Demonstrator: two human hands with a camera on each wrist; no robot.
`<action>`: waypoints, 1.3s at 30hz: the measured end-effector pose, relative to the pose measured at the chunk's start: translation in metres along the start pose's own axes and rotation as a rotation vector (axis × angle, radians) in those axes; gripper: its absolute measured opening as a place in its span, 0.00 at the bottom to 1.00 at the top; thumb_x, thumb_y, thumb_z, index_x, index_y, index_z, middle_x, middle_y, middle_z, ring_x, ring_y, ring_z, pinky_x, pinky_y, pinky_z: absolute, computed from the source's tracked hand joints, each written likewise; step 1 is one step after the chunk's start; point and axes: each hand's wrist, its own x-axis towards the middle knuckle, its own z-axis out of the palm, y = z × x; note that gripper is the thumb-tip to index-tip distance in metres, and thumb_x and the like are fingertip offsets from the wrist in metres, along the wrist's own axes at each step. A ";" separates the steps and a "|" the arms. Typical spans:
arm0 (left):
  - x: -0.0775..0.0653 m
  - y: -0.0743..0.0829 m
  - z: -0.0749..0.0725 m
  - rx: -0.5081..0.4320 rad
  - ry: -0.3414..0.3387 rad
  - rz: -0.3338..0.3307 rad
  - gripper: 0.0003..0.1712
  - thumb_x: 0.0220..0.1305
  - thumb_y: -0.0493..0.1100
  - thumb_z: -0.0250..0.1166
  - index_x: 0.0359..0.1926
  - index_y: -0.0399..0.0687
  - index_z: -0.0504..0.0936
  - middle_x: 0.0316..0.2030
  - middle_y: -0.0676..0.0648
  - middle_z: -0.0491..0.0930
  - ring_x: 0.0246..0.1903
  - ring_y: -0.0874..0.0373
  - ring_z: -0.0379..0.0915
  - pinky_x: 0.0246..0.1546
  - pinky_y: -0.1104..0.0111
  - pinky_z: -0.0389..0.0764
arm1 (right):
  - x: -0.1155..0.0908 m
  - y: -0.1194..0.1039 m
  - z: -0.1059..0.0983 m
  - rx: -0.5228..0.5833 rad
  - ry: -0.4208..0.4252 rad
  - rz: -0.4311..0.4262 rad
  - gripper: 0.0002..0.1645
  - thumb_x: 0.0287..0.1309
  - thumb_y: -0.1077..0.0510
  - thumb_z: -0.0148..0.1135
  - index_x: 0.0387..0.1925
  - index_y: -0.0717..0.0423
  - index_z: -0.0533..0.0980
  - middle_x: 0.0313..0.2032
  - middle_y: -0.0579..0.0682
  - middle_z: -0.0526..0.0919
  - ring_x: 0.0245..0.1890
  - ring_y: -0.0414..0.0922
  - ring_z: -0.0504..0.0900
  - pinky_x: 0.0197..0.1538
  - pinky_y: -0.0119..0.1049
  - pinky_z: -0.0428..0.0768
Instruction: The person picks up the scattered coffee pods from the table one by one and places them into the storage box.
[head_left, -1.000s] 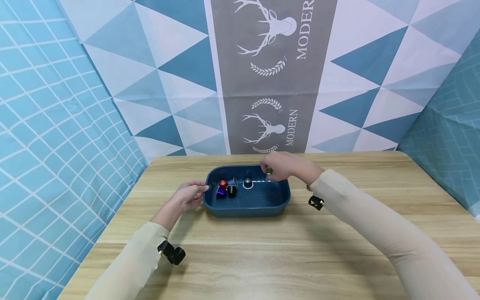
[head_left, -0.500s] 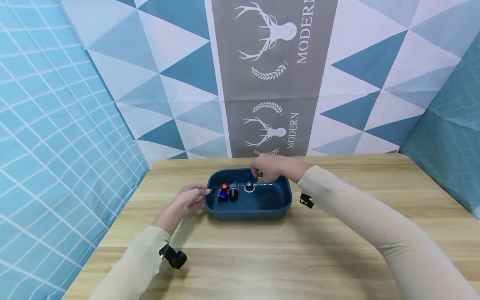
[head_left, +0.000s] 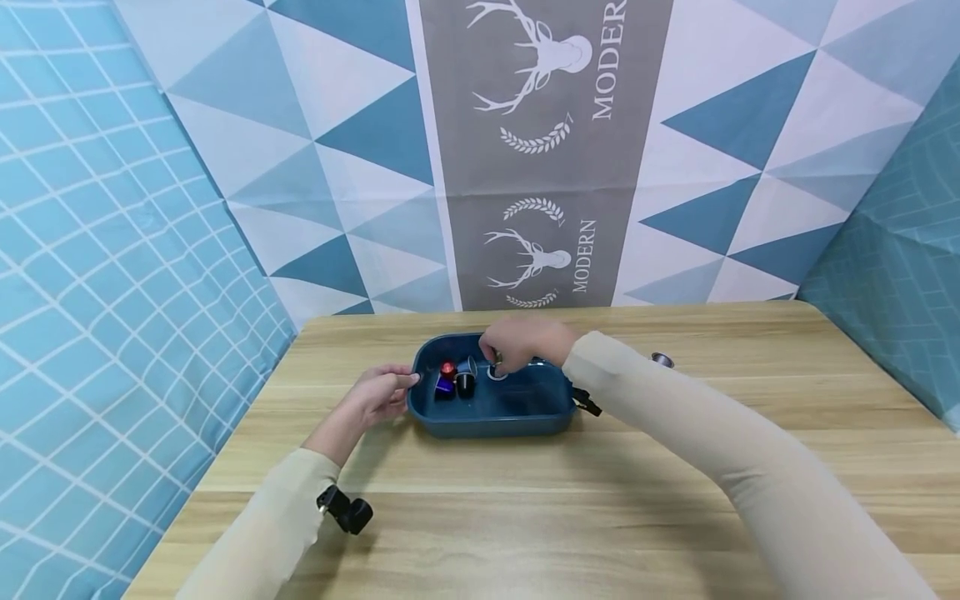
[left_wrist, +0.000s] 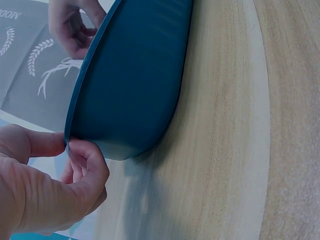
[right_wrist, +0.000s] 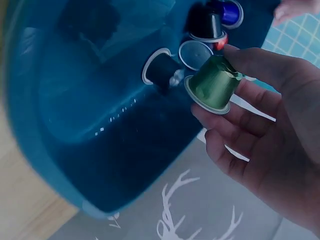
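My left hand [head_left: 381, 392] pinches the left rim of a dark blue tray [head_left: 491, 427] between thumb and fingers, as the left wrist view also shows. In my right hand [head_left: 516, 342], held over the middle of the tray, is a green coffee capsule [right_wrist: 212, 82], gripped near its narrow end with the wide rim downward. Under it stands a dark capsule [right_wrist: 162, 70] with a pale rim, partly hidden in the head view. Toward the tray's left end a red capsule [head_left: 447, 368], a purple-blue capsule [head_left: 444, 388], a black capsule [head_left: 465, 385] and a grey-blue capsule [head_left: 467, 365] lie close together.
A silvery capsule [head_left: 662, 360] lies on the wooden table [head_left: 480, 517] to the right of the tray, just beyond my right sleeve. Patterned cloth [head_left: 540, 167] hangs behind the table's back edge. Each wrist carries a small black camera mount.
My right hand has moved left, from the tray's back right rim to over its middle, carrying the green capsule. The silvery capsule has come into view behind the sleeve. My left hand stays put.
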 end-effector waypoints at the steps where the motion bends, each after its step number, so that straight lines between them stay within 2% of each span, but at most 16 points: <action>1: 0.000 0.000 0.000 -0.001 -0.002 0.000 0.23 0.69 0.41 0.57 0.62 0.40 0.66 0.33 0.53 0.76 0.28 0.66 0.71 0.30 0.75 0.75 | 0.002 -0.001 0.001 0.005 -0.004 -0.008 0.09 0.58 0.54 0.66 0.37 0.53 0.79 0.39 0.47 0.82 0.35 0.41 0.74 0.45 0.36 0.76; 10: 0.002 -0.005 0.004 -0.015 -0.013 -0.014 0.23 0.69 0.40 0.57 0.62 0.39 0.66 0.31 0.54 0.74 0.27 0.66 0.70 0.30 0.74 0.75 | 0.017 -0.005 0.014 0.032 -0.030 -0.027 0.10 0.57 0.53 0.67 0.37 0.54 0.79 0.38 0.48 0.82 0.32 0.40 0.73 0.43 0.34 0.77; 23: 0.004 -0.011 0.003 -0.028 -0.017 -0.021 0.24 0.70 0.41 0.56 0.64 0.39 0.64 0.30 0.56 0.74 0.26 0.67 0.71 0.29 0.75 0.76 | 0.028 -0.011 0.017 0.045 -0.055 -0.028 0.11 0.58 0.53 0.67 0.38 0.55 0.78 0.40 0.49 0.81 0.34 0.41 0.73 0.43 0.35 0.76; 28: 0.006 -0.008 0.002 -0.025 -0.032 -0.021 0.26 0.70 0.42 0.56 0.65 0.40 0.63 0.30 0.55 0.74 0.26 0.67 0.70 0.29 0.75 0.76 | 0.031 -0.011 0.018 0.033 -0.050 -0.019 0.11 0.57 0.53 0.67 0.39 0.54 0.78 0.41 0.48 0.81 0.35 0.41 0.74 0.44 0.35 0.77; 34: 0.007 -0.001 -0.001 -0.011 -0.021 -0.018 0.26 0.70 0.43 0.57 0.65 0.41 0.63 0.34 0.54 0.73 0.28 0.67 0.70 0.30 0.76 0.76 | 0.034 -0.011 0.011 0.019 -0.035 -0.029 0.11 0.58 0.54 0.67 0.40 0.55 0.78 0.42 0.49 0.82 0.37 0.42 0.77 0.48 0.36 0.79; 39: 0.006 0.001 -0.004 0.006 -0.026 -0.020 0.28 0.69 0.43 0.57 0.66 0.42 0.63 0.37 0.55 0.73 0.30 0.67 0.71 0.33 0.76 0.76 | 0.036 -0.009 0.010 0.032 -0.035 -0.027 0.11 0.59 0.54 0.66 0.40 0.55 0.77 0.43 0.50 0.82 0.35 0.42 0.75 0.45 0.36 0.78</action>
